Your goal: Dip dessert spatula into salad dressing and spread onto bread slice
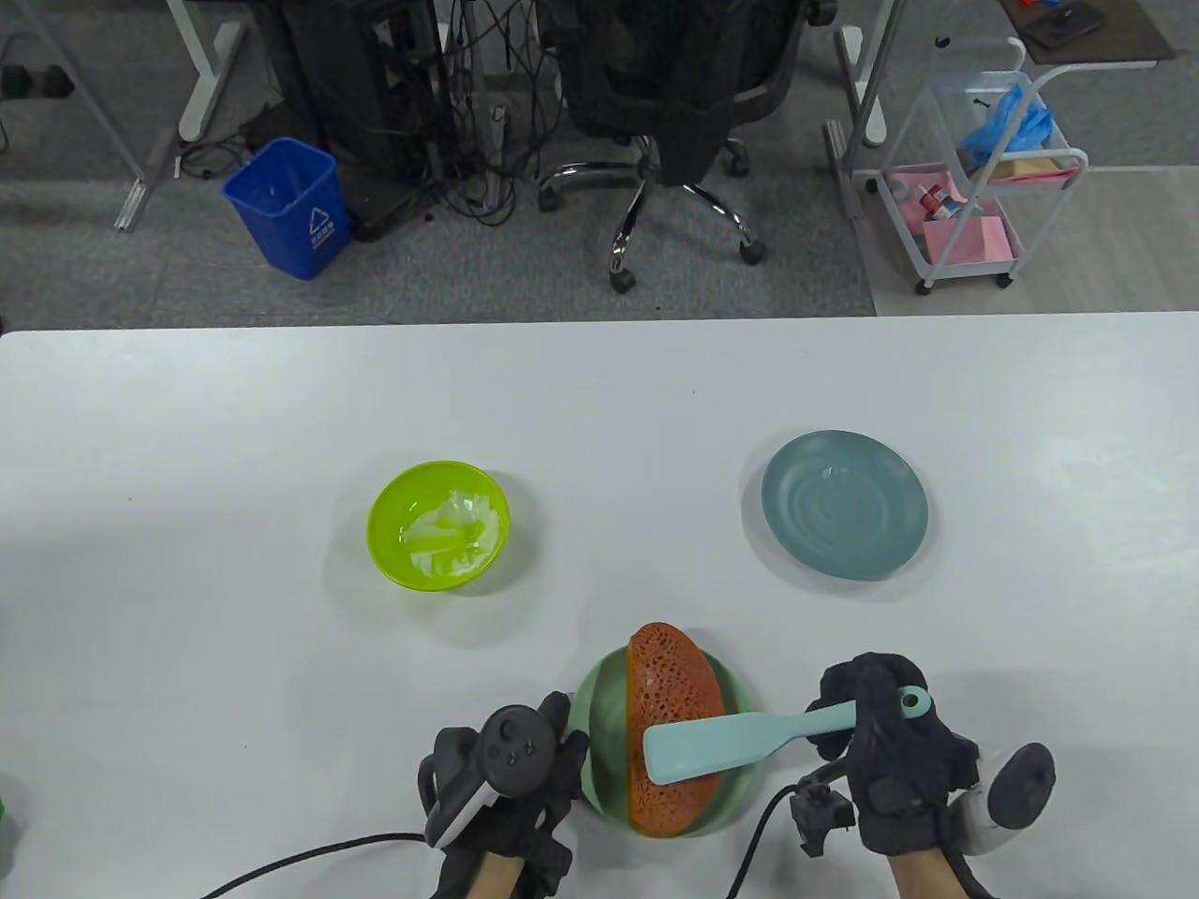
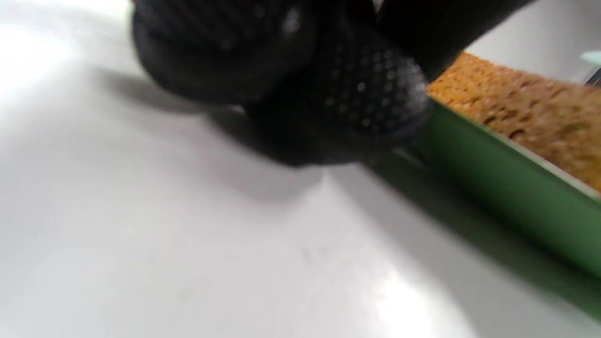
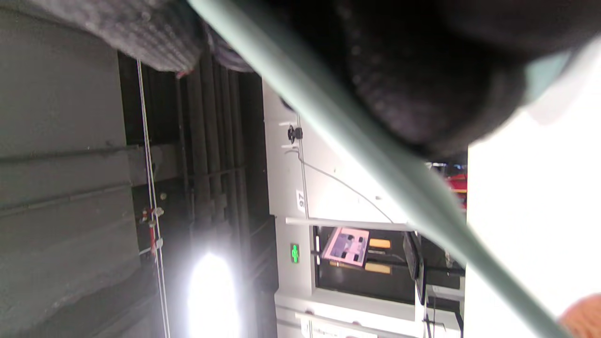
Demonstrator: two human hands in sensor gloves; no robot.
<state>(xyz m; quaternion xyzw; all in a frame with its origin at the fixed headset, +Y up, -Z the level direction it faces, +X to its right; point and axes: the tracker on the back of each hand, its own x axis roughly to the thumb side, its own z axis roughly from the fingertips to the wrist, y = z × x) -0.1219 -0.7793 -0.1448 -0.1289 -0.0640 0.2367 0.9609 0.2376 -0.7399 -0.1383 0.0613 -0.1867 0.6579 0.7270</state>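
A brown bread slice [image 1: 673, 721] lies on a green plate [image 1: 599, 702] at the table's front middle. My right hand [image 1: 880, 740] grips the handle of a pale teal dessert spatula [image 1: 721, 746], whose blade lies flat across the bread. The spatula handle [image 3: 375, 169] crosses the right wrist view under my gloved fingers [image 3: 422, 70]. My left hand [image 1: 525, 768] rests against the plate's left rim; in the left wrist view a gloved fingertip [image 2: 357, 94] touches the plate rim [image 2: 493, 173] beside the bread [image 2: 526, 108]. A lime green bowl [image 1: 438, 524] holding white salad dressing [image 1: 454, 534] stands to the left.
An empty grey-blue plate [image 1: 844, 503] sits at the right middle of the white table [image 1: 234, 421]. Glove cables trail off the front edge. Beyond the table are an office chair [image 1: 674, 103], a blue bin [image 1: 288, 206] and a cart [image 1: 984, 187].
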